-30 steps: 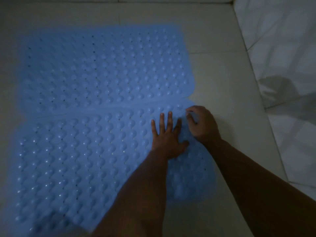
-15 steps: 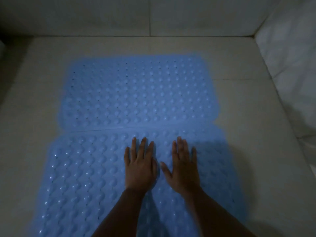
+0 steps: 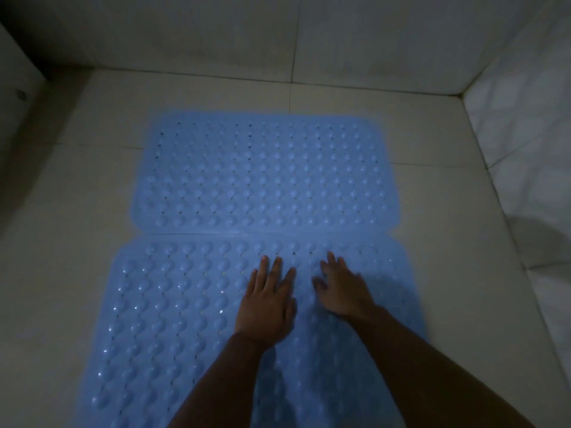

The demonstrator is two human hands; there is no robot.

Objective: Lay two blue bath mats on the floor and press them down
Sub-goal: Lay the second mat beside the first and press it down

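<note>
We count two blue mats on the floor [image 3: 448, 211]; the far mat [image 3: 262, 174] lies flat nearer the back wall [image 3: 216, 35], and the near mat [image 3: 160, 319] lies flat toward us, running out of the bottom of the view; their long edges meet along one straight seam, touching; the near mat sits a little further left than the far one. Both are rectangles with rounded corners, in a soft, glossy rubbery material; each is covered in regular rows of raised round bumps with small holes between them, and some bumps on the near mat catch small glints of light.

We count two hands, both on the near mat, just short of the seam; the left hand [image 3: 265, 301] lies palm down with its fingers straight and close together, flat on the bumps; the right hand [image 3: 343, 288] lies beside it, apart from it, palm down with fingers stretched forward and the thumb spread, holding nothing; it is slightly blurred, so we cannot tell how firmly it bears down. Two bare forearms reach in from the bottom edge.

The floor is pale, smooth square tile with thin dark grout lines; the back wall is tiled likewise; a side wall [image 3: 525, 118] on the right is paler and faintly mottled; the light is dim.
</note>
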